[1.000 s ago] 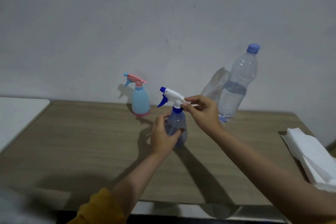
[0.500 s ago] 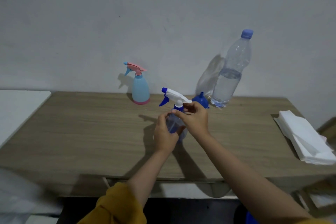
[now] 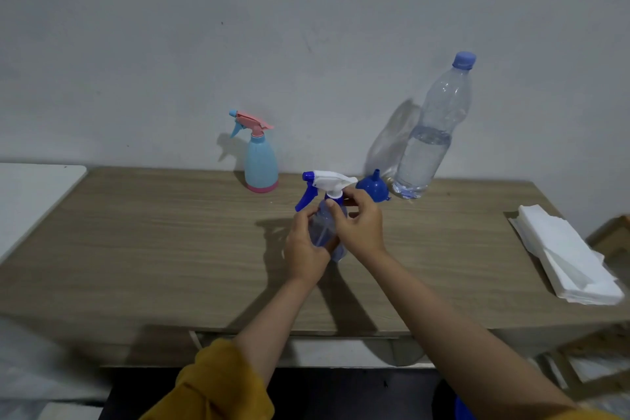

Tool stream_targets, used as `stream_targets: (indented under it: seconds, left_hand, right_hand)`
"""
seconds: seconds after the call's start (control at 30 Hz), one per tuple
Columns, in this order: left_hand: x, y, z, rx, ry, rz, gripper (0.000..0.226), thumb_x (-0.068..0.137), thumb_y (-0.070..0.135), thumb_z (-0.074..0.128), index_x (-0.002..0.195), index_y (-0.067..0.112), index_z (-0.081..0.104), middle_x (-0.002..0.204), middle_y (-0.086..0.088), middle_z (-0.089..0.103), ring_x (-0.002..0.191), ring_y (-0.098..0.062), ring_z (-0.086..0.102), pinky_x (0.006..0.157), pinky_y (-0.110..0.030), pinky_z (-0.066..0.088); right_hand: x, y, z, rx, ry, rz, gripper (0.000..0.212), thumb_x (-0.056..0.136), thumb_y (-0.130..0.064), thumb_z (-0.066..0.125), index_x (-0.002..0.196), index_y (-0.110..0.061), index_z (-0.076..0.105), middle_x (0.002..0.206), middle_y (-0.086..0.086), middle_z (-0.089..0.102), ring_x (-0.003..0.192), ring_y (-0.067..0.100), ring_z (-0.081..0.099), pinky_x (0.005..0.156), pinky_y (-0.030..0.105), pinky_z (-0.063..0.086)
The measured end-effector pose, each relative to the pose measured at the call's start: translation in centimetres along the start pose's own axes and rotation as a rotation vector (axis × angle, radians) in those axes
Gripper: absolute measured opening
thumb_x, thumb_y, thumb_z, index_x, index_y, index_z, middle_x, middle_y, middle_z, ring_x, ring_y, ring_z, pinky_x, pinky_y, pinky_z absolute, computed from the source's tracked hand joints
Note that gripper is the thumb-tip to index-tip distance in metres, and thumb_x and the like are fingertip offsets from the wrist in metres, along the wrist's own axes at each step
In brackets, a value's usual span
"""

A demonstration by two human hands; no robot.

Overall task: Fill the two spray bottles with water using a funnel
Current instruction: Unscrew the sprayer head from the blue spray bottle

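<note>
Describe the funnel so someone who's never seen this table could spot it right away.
Start at the tall water bottle standing against the wall at the back of the wooden table. Just left of its base sits the funnel, small, dark blue, resting upside down with its narrow spout pointing up. It is the only solid blue cone there; both spray bottles have trigger heads.

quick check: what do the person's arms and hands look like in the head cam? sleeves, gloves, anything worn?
Both hands are bare: the left hand and the right hand show no gloves, rings or watch. The left arm has a mustard-yellow sleeve bunched up near the elbow, forearm uncovered. The right forearm is uncovered; a sliver of the same yellow shows at the bottom right frame edge.
</note>
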State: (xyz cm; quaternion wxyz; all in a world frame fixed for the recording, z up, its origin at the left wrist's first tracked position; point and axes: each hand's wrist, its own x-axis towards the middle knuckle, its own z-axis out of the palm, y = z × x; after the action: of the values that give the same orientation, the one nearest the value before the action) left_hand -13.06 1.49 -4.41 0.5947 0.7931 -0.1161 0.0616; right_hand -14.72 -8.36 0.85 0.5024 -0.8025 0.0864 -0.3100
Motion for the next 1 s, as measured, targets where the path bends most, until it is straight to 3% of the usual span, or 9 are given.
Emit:
stream_targets:
  seconds: [0.17,0.3,0.47,0.63,0.83,0.93,1.0]
  left_hand:
    - [0.1,0.7,-0.3,0.038,-0.035,-0.011,0.059,0.071,0.008,0.075,0.120,0.026,0.049,0.113,0.006,0.061,0.104,-0.010,0.059,0.083,-0.038,0.056]
    - [0.5,1.3,-0.8,0.055,-0.079,-0.033,0.056,0.074,0.007,0.073,0.120,0.024,0.048,0.112,0.010,0.057,0.102,-0.008,0.056,0.081,-0.031,0.055]
    - [1.1,2.1,-1.4,0.128,-0.126,-0.024,0.038,0.083,0.020,0.068,0.114,0.025,0.047,0.112,0.006,0.057,0.102,-0.011,0.058,0.077,-0.032,0.057]
    - [1.0,2.6,-1.5,0.161,-0.143,-0.003,0.045,0.077,0.014,0.074,0.112,0.024,0.048,0.113,0.004,0.057,0.099,-0.008,0.055,0.073,-0.022,0.051]
    - [0.8,2.9,-1.4,0.166,-0.130,0.005,0.041,0.081,0.018,0.070,0.116,0.019,0.048,0.114,0.001,0.058,0.103,-0.014,0.059,0.080,-0.032,0.057]
    - [0.6,3.0,-1.5,0.164,-0.137,-0.004,0.043,0.080,0.016,0.069,0.117,0.020,0.048,0.116,0.000,0.058,0.107,-0.015,0.059,0.083,-0.036,0.057]
    - [0.6,2.9,-1.6,0.163,-0.142,-0.022,0.049,0.078,0.015,0.072,0.120,0.022,0.047,0.118,0.001,0.058,0.108,-0.016,0.059,0.083,-0.038,0.057]
  right_hand:
    - [0.0,-0.7,-0.1,0.052,0.010,0.116,0.047,0.068,-0.026,0.085,0.101,-0.021,0.052,0.094,-0.011,0.060,0.089,0.000,0.060,0.072,0.009,0.049]
    - [0.0,-0.7,0.2,0.074,0.112,0.104,0.042,0.070,-0.018,0.084,0.098,-0.018,0.052,0.090,-0.013,0.061,0.084,0.004,0.062,0.069,0.013,0.050]
    - [-0.4,-0.3,-0.1,0.103,0.062,0.105,0.039,0.078,-0.008,0.075,0.109,-0.013,0.052,0.099,-0.007,0.063,0.093,0.005,0.062,0.074,0.014,0.049]
    - [0.0,-1.0,-0.4,0.091,0.062,0.150,0.049,0.067,-0.024,0.086,0.102,-0.015,0.054,0.091,-0.013,0.061,0.082,0.000,0.060,0.068,0.011,0.049]
    - [0.3,-0.5,-0.7,0.145,0.027,0.167,0.048,0.075,-0.006,0.078,0.112,-0.014,0.049,0.094,-0.011,0.064,0.086,0.000,0.062,0.069,0.012,0.048]
    - [0.3,-0.8,-0.8,0.107,-0.003,0.144,0.060,0.071,-0.015,0.082,0.119,-0.014,0.048,0.104,-0.008,0.060,0.093,0.003,0.061,0.073,0.015,0.051]
    - [0.6,-1.1,-0.7,0.102,0.027,0.175,0.072,0.066,-0.019,0.086,0.125,-0.017,0.044,0.097,-0.006,0.059,0.086,0.010,0.063,0.074,0.021,0.054]
